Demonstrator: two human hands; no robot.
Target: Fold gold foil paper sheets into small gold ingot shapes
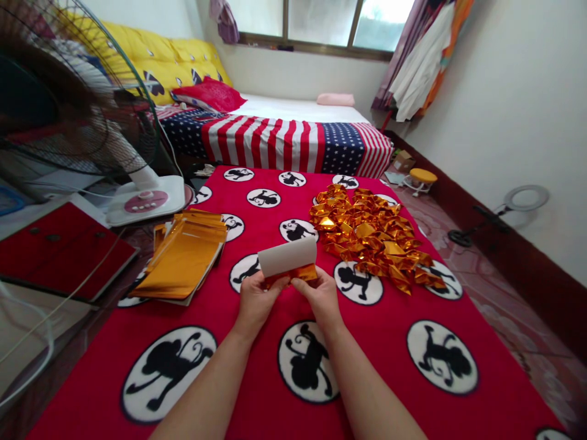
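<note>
A sheet of gold foil paper (288,256) is held between my two hands above the red cloth, its white back facing me and its near edge folded over to show gold. My left hand (257,300) pinches the left part of the folded edge. Close beside it, my right hand (320,298) pinches the right part, with both thumbs nearly meeting in the middle. To the left lies a stack of flat gold foil sheets (181,256). On the right sits a spread pile of folded gold foil pieces (367,229).
The red cloth (367,342) with black monkey prints covers the surface before me. A fan (147,192) stands at the left beside a red cabinet (59,244). Beyond is a bed (293,143). A yellow stool (422,177) and a ring light (526,198) stand at the right.
</note>
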